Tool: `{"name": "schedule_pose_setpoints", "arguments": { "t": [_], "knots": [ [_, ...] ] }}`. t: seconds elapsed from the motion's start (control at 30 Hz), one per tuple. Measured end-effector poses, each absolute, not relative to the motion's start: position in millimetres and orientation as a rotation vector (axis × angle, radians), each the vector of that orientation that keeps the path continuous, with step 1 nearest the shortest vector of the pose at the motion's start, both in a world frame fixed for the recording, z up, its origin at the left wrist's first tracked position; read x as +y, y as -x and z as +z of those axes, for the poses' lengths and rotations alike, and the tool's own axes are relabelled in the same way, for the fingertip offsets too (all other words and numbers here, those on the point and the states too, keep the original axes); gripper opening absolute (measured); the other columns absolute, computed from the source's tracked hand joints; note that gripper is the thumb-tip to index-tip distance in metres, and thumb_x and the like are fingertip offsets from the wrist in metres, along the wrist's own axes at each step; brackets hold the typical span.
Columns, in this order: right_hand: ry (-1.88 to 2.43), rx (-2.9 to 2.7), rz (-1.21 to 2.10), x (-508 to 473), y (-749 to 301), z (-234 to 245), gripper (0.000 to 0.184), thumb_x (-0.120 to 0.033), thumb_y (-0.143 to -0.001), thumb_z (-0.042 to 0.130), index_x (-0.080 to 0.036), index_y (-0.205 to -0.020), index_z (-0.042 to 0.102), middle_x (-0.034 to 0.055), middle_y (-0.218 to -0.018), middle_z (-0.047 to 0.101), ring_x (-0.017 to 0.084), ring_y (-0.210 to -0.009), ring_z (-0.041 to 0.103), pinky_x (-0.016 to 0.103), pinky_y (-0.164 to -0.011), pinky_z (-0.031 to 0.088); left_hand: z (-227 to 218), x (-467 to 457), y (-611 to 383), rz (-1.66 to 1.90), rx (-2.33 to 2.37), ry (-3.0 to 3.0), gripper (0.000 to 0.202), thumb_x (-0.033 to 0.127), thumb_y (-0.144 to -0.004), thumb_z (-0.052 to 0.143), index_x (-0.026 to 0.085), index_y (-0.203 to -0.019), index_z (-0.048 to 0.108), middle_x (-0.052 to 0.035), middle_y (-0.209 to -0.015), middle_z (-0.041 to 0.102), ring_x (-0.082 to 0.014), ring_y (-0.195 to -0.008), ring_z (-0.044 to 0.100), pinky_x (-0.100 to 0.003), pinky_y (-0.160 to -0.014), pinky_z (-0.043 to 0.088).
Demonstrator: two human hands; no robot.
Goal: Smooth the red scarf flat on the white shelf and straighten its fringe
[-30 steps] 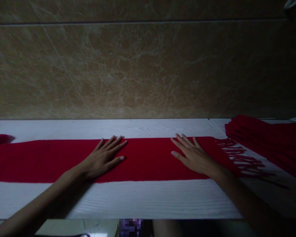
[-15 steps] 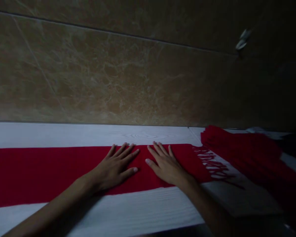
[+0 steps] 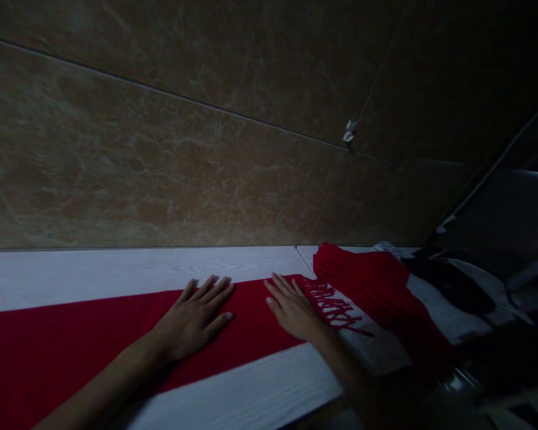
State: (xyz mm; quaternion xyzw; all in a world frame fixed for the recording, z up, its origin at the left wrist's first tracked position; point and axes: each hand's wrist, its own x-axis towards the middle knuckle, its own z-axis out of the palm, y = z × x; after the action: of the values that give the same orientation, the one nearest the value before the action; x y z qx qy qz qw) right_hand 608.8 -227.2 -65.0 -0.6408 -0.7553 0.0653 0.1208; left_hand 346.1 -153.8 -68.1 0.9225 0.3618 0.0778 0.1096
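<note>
The red fringed scarf lies flat along the white wood-grain counter, running from the left edge of the view toward the far right corner, with its fringe at the right end. The left hand rests palm down on the scarf, spread, fingers apart. The right hand is likewise spread and palm down, beside the fringe and near the scarf's far edge. A strip of scarf separates the two hands. A bunched red cloth, probably a second scarf given the dim light, lies just beyond the fringe at the counter's right end. A tiled wall rises behind the counter's far edge.
</note>
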Motion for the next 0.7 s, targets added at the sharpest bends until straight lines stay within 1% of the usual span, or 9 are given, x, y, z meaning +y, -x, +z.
{"name": "schedule_pose_setpoints", "arguments": {
  "t": [0.07, 0.13, 0.23, 0.3, 0.37, 0.43, 0.53, 0.6, 0.7],
  "knots": [
    [2.03, -2.114, 0.148, -233.3, -651.6, -68.6, 0.057, -0.038, -0.103, 0.028, -0.011, -0.151, 0.041, 0.016, -0.161, 0.03, 0.025, -0.152, 0.023, 0.053, -0.123, 0.016, -67.5, -154.2, -343.9, 0.225, 1.059, -2.702, 0.066, 0.064, -0.099, 0.029, 0.029, -0.155, 0.026, -0.005, -0.162, 0.022, -0.033, -0.153, 0.015, -0.064, -0.122, 0.009],
    [2.115, -2.027, 0.161, -238.5, -682.6, -68.2, 0.059, -0.039, -0.101, 0.027, -0.01, -0.151, 0.041, 0.0164, -0.161, 0.031, 0.027, -0.151, 0.023, 0.056, -0.123, 0.015, -66.2, -153.9, -342.4, 0.258, 1.04, -2.702, 0.065, 0.063, -0.099, 0.03, 0.03, -0.154, 0.027, -0.0049, -0.162, 0.023, -0.0329, -0.153, 0.016, -0.064, -0.122, 0.009],
    [2.041, -1.901, 0.227, -243.9, -700.6, -55.1, 0.063, -0.046, -0.1, 0.026, -0.011, -0.15, 0.043, 0.0156, -0.16, 0.034, 0.027, -0.151, 0.024, 0.054, -0.123, 0.016, -67.4, -152.7, -341.9, 0.302, 1.03, -2.708, 0.064, 0.063, -0.099, 0.031, 0.031, -0.154, 0.028, -0.0046, -0.162, 0.025, -0.0329, -0.152, 0.017, -0.063, -0.122, 0.009],
    [1.906, -1.796, 0.228, -246.4, -700.0, -37.8, 0.062, -0.05, -0.1, 0.026, -0.015, -0.146, 0.049, 0.014, -0.157, 0.041, 0.025, -0.148, 0.033, 0.05, -0.122, 0.024, -68.8, -152.2, -342.2, 0.308, 1.032, -2.705, 0.065, 0.064, -0.098, 0.031, 0.03, -0.154, 0.029, -0.0051, -0.162, 0.025, -0.0335, -0.152, 0.017, -0.064, -0.122, 0.01],
    [1.807, -1.704, 0.209, -248.5, -696.7, -18.2, 0.06, -0.054, -0.1, 0.026, -0.019, -0.135, 0.06, 0.0134, -0.143, 0.058, 0.025, -0.134, 0.052, 0.046, -0.115, 0.037, -69.0, -152.7, -342.6, 0.288, 1.036, -2.695, 0.067, 0.065, -0.098, 0.031, 0.029, -0.154, 0.029, -0.0054, -0.162, 0.024, -0.0339, -0.152, 0.016, -0.064, -0.122, 0.01],
    [1.777, -1.684, 0.181, -251.1, -694.2, -2.9, 0.057, -0.056, -0.099, 0.029, -0.021, -0.114, 0.071, 0.0128, -0.117, 0.071, 0.026, -0.111, 0.065, 0.043, -0.103, 0.048, -67.7, -153.6, -342.9, 0.251, 1.047, -2.682, 0.068, 0.065, -0.098, 0.03, 0.028, -0.154, 0.028, -0.0048, -0.163, 0.023, -0.0335, -0.153, 0.014, -0.064, -0.122, 0.009],
    [1.807, -1.768, 0.172, -257.5, -692.7, 0.1, 0.052, -0.057, -0.095, 0.037, -0.021, -0.085, 0.073, 0.0105, -0.092, 0.072, 0.025, -0.092, 0.068, 0.039, -0.089, 0.053, -65.7, -154.4, -343.0, 0.239, 1.065, -2.672, 0.067, 0.065, -0.097, 0.031, 0.029, -0.154, 0.027, -0.004, -0.163, 0.023, -0.0327, -0.153, 0.015, -0.063, -0.122, 0.009],
    [1.85, -1.79, 0.202, -262.8, -693.3, -11.0, 0.054, -0.057, -0.095, 0.036, -0.021, -0.078, 0.072, 0.0098, -0.086, 0.071, 0.025, -0.086, 0.068, 0.038, -0.084, 0.053, -66.1, -153.8, -342.9, 0.268, 1.063, -2.68, 0.066, 0.064, -0.097, 0.032, 0.03, -0.154, 0.03, -0.0048, -0.162, 0.025, -0.0333, -0.152, 0.017, -0.063, -0.122, 0.011],
    [1.902, -1.737, 0.229, -268.9, -696.4, -34.1, 0.06, -0.059, -0.095, 0.031, -0.02, -0.075, 0.072, 0.0107, -0.082, 0.071, 0.026, -0.082, 0.068, 0.04, -0.081, 0.053, -69.2, -151.8, -342.5, 0.308, 1.034, -2.705, 0.065, 0.063, -0.098, 0.032, 0.029, -0.153, 0.031, -0.0067, -0.161, 0.027, -0.0342, -0.152, 0.019, -0.064, -0.121, 0.013]
  ]
}}
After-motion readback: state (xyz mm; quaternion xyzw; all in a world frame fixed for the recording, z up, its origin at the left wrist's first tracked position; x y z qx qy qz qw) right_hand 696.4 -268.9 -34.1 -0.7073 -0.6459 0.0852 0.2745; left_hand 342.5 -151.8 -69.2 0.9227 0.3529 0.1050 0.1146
